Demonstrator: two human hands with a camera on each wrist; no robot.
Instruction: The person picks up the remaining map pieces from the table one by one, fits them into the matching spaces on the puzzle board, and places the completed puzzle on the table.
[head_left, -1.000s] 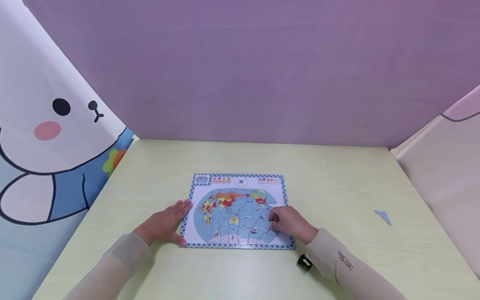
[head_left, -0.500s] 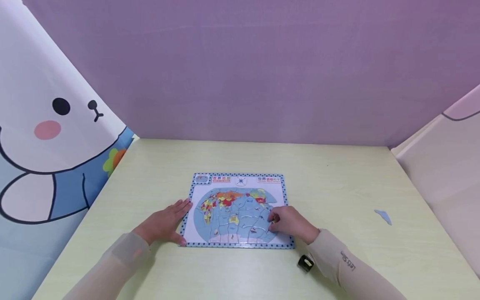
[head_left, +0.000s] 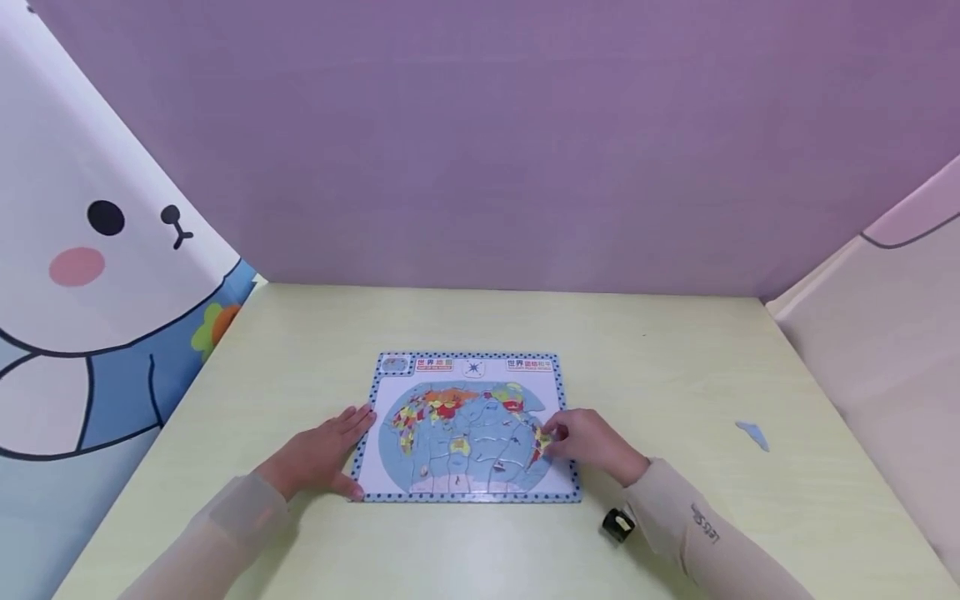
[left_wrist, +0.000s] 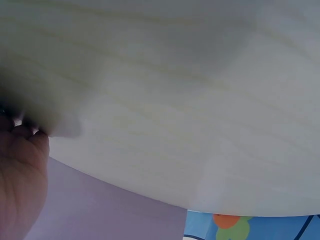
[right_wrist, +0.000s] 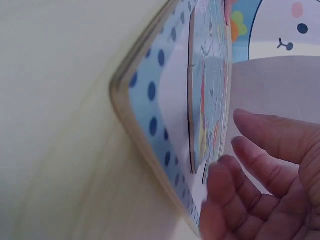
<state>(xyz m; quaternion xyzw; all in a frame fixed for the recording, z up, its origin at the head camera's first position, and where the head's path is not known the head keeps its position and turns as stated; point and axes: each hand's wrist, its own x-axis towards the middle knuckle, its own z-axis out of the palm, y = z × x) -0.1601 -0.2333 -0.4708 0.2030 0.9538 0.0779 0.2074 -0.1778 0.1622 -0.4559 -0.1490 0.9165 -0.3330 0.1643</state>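
Observation:
In the head view a world-map jigsaw board with a blue dotted border lies flat on the table. My left hand rests on its left edge, thumb spread from straight fingers. Over the right side is my right hand, beside a red and yellow piece. The right wrist view shows its thumb and bent fingers apart, with nothing held between them. Near the upper right of the map is a gap. A loose light-blue puzzle piece lies farther right on the table.
A small black object sits by the right wrist, near the board's lower right corner. Behind the pale wooden table rises a purple backdrop. A cartoon-printed cloth hangs at the left.
My right hand has loosened and drawn slightly away from the map, leaving the red and yellow piece in sight. My left hand stays on the board. The head view has shifted a little.

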